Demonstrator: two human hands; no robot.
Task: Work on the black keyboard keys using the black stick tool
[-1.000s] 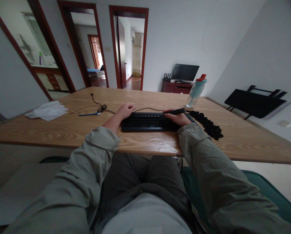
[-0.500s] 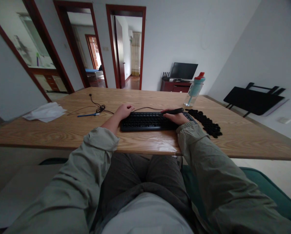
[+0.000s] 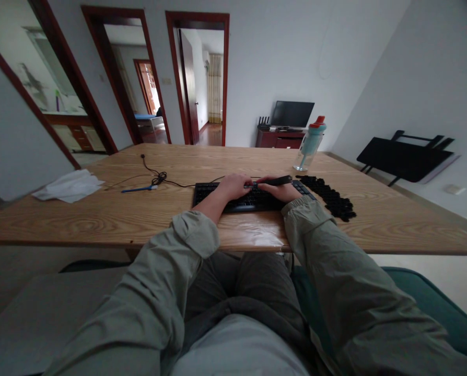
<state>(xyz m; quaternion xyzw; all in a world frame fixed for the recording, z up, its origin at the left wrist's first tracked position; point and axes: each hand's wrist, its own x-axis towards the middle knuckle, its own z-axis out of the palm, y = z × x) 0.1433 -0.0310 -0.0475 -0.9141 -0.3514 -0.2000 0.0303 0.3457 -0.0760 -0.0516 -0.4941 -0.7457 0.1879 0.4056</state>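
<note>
A black keyboard [image 3: 212, 194] lies on the wooden table [image 3: 100, 214] in front of me. My left hand [image 3: 233, 186] rests on the middle of the keyboard with its fingers curled down onto the keys. My right hand [image 3: 281, 190] lies on the right part of the keyboard and grips a thin black tool [image 3: 277, 180] that points left toward my left hand. A heap of loose black keycaps [image 3: 329, 197] lies just right of the keyboard.
A teal bottle with a red cap [image 3: 310, 144] stands behind the keycaps. A black cable [image 3: 157, 176], a blue pen [image 3: 135, 189] and white cloth [image 3: 69, 186] lie on the left half. A folded black table [image 3: 404, 156] leans on the right wall.
My left hand has moved from the keyboard's far-left corner to its middle, close to my right hand. The right hand and tool have stayed in place.
</note>
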